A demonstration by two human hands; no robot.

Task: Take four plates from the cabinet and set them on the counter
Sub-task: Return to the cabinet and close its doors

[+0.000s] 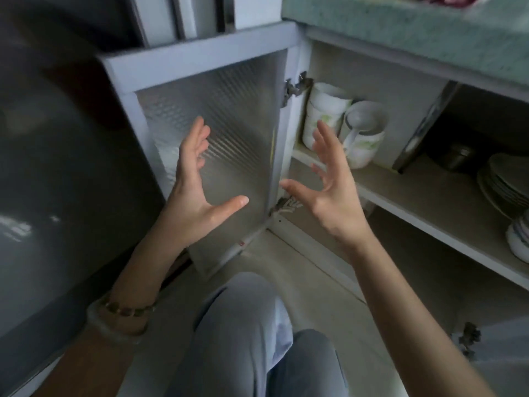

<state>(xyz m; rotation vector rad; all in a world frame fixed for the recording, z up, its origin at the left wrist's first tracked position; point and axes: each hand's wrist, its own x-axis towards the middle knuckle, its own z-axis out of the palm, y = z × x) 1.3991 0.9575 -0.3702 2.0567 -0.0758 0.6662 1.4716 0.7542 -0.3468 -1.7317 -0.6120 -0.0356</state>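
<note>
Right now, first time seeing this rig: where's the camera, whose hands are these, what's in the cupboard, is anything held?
There is no machine here. One wide-angle camera sits on a person's head and looks down at their own bare hands; their knees show at the bottom. The left hand and right hand are both spread open in the air and hold nothing. In front is a low cabinet under a green counter, its door swung open behind the left hand. On the shelf stand white mugs at the left and a stack of plates at the far right, untouched.
</note>
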